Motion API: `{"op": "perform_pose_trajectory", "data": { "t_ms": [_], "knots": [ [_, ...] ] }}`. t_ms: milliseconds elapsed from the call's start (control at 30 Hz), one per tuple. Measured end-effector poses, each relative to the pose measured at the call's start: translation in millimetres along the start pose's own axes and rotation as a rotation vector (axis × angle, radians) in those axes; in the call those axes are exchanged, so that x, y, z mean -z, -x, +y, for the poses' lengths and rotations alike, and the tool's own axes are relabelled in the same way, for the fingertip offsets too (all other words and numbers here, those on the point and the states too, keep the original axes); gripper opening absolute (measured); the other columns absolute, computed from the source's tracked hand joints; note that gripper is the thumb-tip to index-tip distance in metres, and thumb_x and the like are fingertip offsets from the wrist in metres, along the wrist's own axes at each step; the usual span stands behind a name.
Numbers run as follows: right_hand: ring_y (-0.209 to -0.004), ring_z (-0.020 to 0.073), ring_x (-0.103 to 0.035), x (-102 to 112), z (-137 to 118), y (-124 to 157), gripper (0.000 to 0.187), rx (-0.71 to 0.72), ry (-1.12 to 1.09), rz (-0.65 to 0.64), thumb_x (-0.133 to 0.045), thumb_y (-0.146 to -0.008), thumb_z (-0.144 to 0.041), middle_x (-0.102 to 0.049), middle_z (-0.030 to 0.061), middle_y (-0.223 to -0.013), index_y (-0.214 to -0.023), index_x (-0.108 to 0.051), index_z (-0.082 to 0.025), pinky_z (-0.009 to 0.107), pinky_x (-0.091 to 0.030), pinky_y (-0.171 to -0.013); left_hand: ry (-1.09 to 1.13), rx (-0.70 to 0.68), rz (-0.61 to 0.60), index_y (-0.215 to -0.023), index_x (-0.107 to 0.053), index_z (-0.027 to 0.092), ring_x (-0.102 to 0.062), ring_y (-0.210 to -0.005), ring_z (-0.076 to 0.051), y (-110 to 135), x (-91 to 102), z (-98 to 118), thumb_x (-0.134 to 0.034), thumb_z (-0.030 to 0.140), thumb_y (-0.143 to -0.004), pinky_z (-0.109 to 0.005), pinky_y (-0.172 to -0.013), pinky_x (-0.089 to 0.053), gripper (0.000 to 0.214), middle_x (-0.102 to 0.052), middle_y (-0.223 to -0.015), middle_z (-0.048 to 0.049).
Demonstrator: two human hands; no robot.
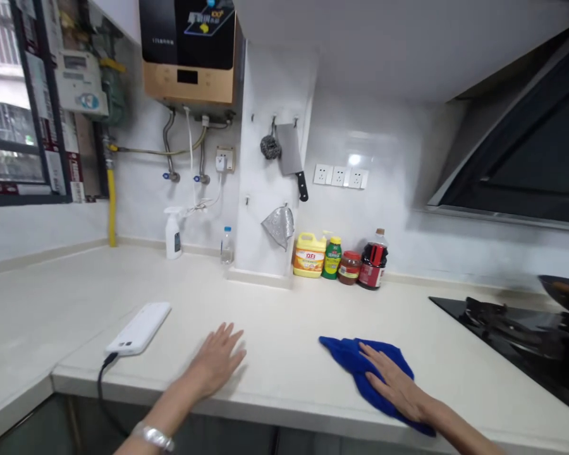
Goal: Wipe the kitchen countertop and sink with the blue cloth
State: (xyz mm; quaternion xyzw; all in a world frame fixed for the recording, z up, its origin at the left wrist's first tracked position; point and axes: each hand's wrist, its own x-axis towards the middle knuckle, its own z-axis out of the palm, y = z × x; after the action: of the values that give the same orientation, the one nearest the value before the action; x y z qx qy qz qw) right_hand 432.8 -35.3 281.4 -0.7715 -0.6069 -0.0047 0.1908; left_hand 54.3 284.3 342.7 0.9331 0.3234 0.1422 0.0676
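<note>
My right hand [391, 382] lies flat on a blue cloth [346, 354], fingers stretched out and pressed against it. The cloth is spread on the pale countertop [284, 360], one corner pointing left and its lower edge near the counter's front. To the left, my left hand [218, 360] is over the countertop with its fingers spread and nothing in it. Whether its palm touches the surface, I cannot tell. Nearest to that hand is a white power bank or phone-like device [140, 328] with a black cable [103, 379] plugged into its near end.
By the wall stand a yellow detergent jug [309, 256], a green bottle [332, 258], a red-lidded jar [349, 267] and a dark sauce bottle [373, 262]. A spray bottle [173, 234] and small water bottle [226, 246] stand left. A black gas stove [516, 341] is right; a cleaver [291, 151] hangs above.
</note>
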Motion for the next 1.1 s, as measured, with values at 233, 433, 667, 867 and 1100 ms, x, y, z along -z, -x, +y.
{"op": "perform_pose_trajectory", "data": {
  "t_ms": [233, 433, 667, 867, 1100],
  "knots": [
    [-0.146, 0.0300, -0.036, 21.3, 105.3, 27.3, 0.064, -0.453, 0.179, 0.137, -0.033, -0.093, -0.056, -0.042, 0.0120, -0.155, -0.145, -0.051, -0.024, 0.055, -0.031, -0.117, -0.111, 0.096, -0.146, -0.150, -0.043, 0.014, -0.028, -0.149, -0.032, -8.2, -8.3, 5.0, -0.033, 0.051, -0.093, -0.052, -0.121, -0.021, 0.069, -0.034, -0.158, -0.0192],
    [-0.145, 0.0390, -0.034, 32.2, 78.0, -43.8, 0.070, -0.811, 0.278, 0.093, -0.031, -0.094, -0.052, -0.038, 0.0261, -0.154, -0.148, -0.044, -0.010, 0.061, -0.028, -0.112, -0.192, 0.189, -0.080, -0.154, -0.032, 0.022, -0.016, -0.151, -0.032, -16.6, -29.4, -9.4, -0.035, 0.051, -0.093, -0.054, -0.123, -0.016, 0.068, -0.022, -0.163, -0.0109],
    [-0.143, 0.0457, -0.031, -0.2, 16.6, -190.5, 0.072, -0.763, 0.212, 0.066, -0.030, -0.095, -0.051, -0.032, 0.0320, -0.155, -0.149, -0.040, -0.004, 0.069, -0.021, -0.107, -0.182, 0.169, -0.068, -0.153, -0.033, 0.025, -0.013, -0.152, -0.031, -21.6, -49.4, -26.1, -0.038, 0.055, -0.091, -0.056, -0.123, -0.016, 0.070, -0.021, -0.163, -0.0073],
    [-0.148, 0.0418, -0.023, -40.4, -73.4, -289.1, 0.071, -0.494, 0.082, 0.006, -0.032, -0.097, -0.049, -0.025, 0.0293, -0.159, -0.151, -0.036, -0.004, 0.065, -0.013, -0.114, -0.167, 0.175, -0.113, -0.155, -0.029, 0.024, -0.013, -0.152, -0.031, -20.8, -44.4, -27.0, -0.033, 0.057, -0.093, -0.057, -0.122, -0.018, 0.070, -0.018, -0.164, -0.0075],
    [-0.151, 0.0357, -0.018, -56.2, -170.9, -246.6, 0.073, -0.174, 0.024, -0.102, -0.037, -0.095, -0.053, -0.024, 0.0237, -0.161, -0.150, -0.039, -0.005, 0.056, -0.012, -0.121, -0.273, 0.181, -0.149, -0.156, -0.025, 0.018, -0.012, -0.151, -0.030, -19.8, -33.7, -17.1, -0.025, 0.043, -0.095, -0.053, -0.123, -0.016, 0.066, -0.018, -0.164, -0.0081]
  ]
}}
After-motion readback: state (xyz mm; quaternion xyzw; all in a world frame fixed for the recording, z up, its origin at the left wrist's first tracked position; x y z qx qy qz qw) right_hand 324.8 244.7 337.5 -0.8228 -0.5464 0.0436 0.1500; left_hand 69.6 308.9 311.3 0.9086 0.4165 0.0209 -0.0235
